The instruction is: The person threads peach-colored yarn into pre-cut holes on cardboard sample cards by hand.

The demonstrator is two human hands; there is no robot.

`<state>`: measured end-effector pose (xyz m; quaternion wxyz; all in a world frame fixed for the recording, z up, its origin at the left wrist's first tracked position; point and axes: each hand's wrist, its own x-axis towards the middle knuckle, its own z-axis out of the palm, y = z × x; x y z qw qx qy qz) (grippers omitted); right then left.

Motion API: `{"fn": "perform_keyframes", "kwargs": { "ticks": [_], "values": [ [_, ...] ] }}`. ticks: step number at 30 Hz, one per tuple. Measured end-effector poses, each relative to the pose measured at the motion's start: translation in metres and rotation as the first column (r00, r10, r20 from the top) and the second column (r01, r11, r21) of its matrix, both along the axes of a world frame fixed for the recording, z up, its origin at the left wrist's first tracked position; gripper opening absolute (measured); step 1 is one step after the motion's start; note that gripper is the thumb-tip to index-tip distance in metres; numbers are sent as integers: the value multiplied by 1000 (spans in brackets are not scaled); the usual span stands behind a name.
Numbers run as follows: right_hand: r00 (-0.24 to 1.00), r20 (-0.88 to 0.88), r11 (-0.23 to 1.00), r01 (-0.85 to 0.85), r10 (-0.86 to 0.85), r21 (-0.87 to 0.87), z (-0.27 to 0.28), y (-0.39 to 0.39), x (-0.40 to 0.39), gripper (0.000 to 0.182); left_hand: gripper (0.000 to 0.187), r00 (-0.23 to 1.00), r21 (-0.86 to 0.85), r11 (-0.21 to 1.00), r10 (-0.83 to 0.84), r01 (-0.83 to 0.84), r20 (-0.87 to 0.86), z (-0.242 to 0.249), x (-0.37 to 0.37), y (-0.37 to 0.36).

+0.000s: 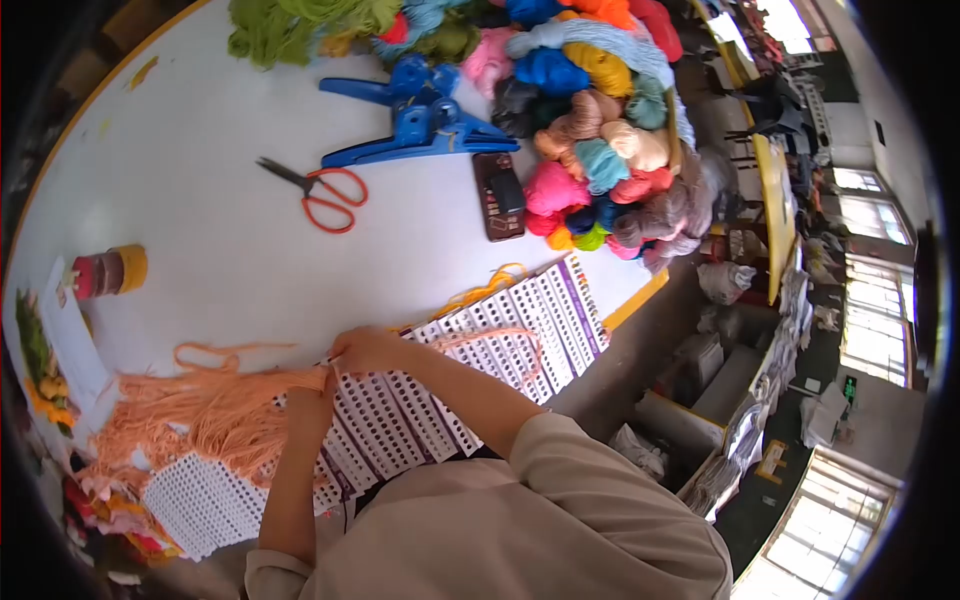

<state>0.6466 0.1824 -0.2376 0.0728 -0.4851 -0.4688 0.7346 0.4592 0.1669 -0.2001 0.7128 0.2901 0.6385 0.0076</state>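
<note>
Peach-coloured yarn (pixel 215 415) lies in a loose bundle over the left part of the table, and its gathered end reaches my two hands. My left hand (pixel 312 385) is closed around that end. Close against it, my right hand (pixel 368 352) has its fingers pressed together on the same yarn. Beneath my hands and forearms are overlapping white cards (pixel 400 415) with rows of dark holes. A peach strand (pixel 538 350) loops across the cards on the right.
Orange-handled scissors (pixel 335 200), blue plastic clamps (pixel 415 135) and a dark phone (pixel 498 198) lie on the white table (pixel 200 130). Colourful yarn skeins (pixel 600 130) are heaped at the back right. Thread spools (pixel 110 272) stand at the left.
</note>
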Motion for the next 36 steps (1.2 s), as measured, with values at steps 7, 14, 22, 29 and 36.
{"fn": "perform_keyframes", "kwargs": {
  "ticks": [7,14,22,29,36],
  "values": [
    [982,172,997,77,-79,20,-37,-18,-15,21,18,675,30,701,673,-713,302,67,-180,24],
    [971,231,998,62,-54,-24,0,-7,-15,16,21,562,728,357,826,-585,47,147,-213,26],
    [766,-455,623,638,-454,452,213,-33,3,29,36,827,574,611,507,-545,244,185,-61,-66],
    [791,-502,-529,609,350,591,408,-87,96,26,26,849,447,722,432,-528,304,200,4,-107],
    [889,-313,-807,442,335,391,474,-128,138,22,27,858,526,678,420,-513,295,207,33,-132]
  ]
}}
